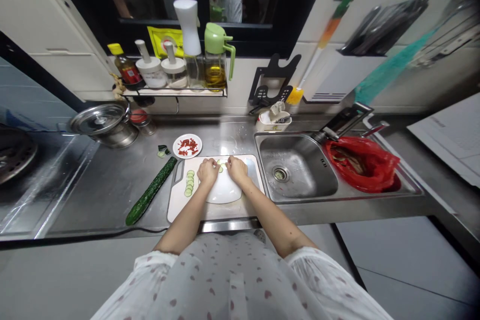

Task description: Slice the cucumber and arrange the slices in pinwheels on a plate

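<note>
A white plate (224, 189) rests on the cutting board (248, 210) in front of me. Over its far rim my left hand (208, 171) is closed, fingertips pinched at a small cucumber slice (221, 167). From the other side my right hand (237, 169) is also closed, its fingertips meeting the slices at the rim; exactly how each slice is gripped is partly hidden. A row of overlapping cucumber slices (189, 183) lies on the board's left part. Left of the board, a long dark green cucumber (152, 192) lies slanted on the steel counter.
Behind the board stands a small white plate (176, 146) of chopped red pieces, with cucumber scraps (164, 151) nearby. To the right are a steel sink (300, 167) and a red plastic bag (362, 165). A lidded pot (108, 130) and a condiment shelf (176, 92) are at the back left.
</note>
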`<state>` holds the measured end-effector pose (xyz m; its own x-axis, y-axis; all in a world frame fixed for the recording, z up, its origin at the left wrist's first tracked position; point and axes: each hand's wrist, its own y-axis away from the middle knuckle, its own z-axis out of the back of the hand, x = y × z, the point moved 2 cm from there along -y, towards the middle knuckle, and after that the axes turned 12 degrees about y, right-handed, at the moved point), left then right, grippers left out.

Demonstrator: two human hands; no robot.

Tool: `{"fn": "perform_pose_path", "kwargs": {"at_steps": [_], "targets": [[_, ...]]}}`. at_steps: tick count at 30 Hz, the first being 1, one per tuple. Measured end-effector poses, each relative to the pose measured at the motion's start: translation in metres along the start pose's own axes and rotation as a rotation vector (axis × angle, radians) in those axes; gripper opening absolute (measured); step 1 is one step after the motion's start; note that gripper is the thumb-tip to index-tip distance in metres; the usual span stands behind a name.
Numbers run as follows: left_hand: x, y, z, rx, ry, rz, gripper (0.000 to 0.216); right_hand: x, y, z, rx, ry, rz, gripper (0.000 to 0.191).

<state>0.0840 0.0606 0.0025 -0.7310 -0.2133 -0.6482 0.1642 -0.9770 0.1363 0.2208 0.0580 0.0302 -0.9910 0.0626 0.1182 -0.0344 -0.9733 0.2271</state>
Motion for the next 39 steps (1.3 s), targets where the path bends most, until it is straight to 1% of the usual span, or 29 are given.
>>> {"fn": "perform_pose_path", "kwargs": {"at_steps": [5, 10, 12, 15, 20, 23, 27, 30, 33, 36, 39], "targets": [[0.002, 0.001, 0.010, -0.017, 0.135, 0.059, 0.017, -0.005, 0.011, 0.000, -0.048, -0.085, -0.005, 0.025], [0.009, 0.010, 0.021, -0.118, 0.287, 0.100, 0.017, -0.008, 0.030, -0.002, -0.074, -0.162, 0.009, 0.024], [0.012, 0.017, 0.023, -0.156, 0.348, 0.084, 0.017, -0.006, 0.041, -0.003, -0.085, -0.189, 0.033, 0.023], [0.015, 0.032, 0.023, -0.177, 0.418, 0.057, 0.018, -0.001, 0.059, -0.005, -0.099, -0.226, 0.083, 0.022], [0.022, 0.062, 0.021, -0.140, 0.459, 0.031, 0.022, 0.008, 0.091, -0.012, -0.092, -0.265, 0.151, 0.021], [0.031, 0.080, 0.026, -0.129, 0.432, 0.031, 0.022, 0.007, 0.105, -0.017, -0.101, -0.284, 0.179, 0.021], [0.051, 0.096, 0.040, -0.153, 0.334, 0.031, 0.019, 0.000, 0.114, -0.019, -0.094, -0.305, 0.160, 0.022], [0.068, 0.104, 0.051, -0.175, 0.238, 0.080, 0.018, -0.005, 0.118, -0.018, -0.102, -0.326, 0.136, 0.022], [0.083, 0.110, 0.059, -0.225, 0.154, 0.151, 0.024, -0.008, 0.122, -0.016, -0.116, -0.336, 0.122, 0.023], [0.093, 0.113, 0.064, -0.256, 0.091, 0.217, 0.033, -0.009, 0.124, -0.016, -0.121, -0.342, 0.110, 0.023], [0.099, 0.113, 0.067, -0.258, 0.036, 0.266, 0.037, -0.009, 0.125, -0.016, -0.130, -0.348, 0.111, 0.024]]}}
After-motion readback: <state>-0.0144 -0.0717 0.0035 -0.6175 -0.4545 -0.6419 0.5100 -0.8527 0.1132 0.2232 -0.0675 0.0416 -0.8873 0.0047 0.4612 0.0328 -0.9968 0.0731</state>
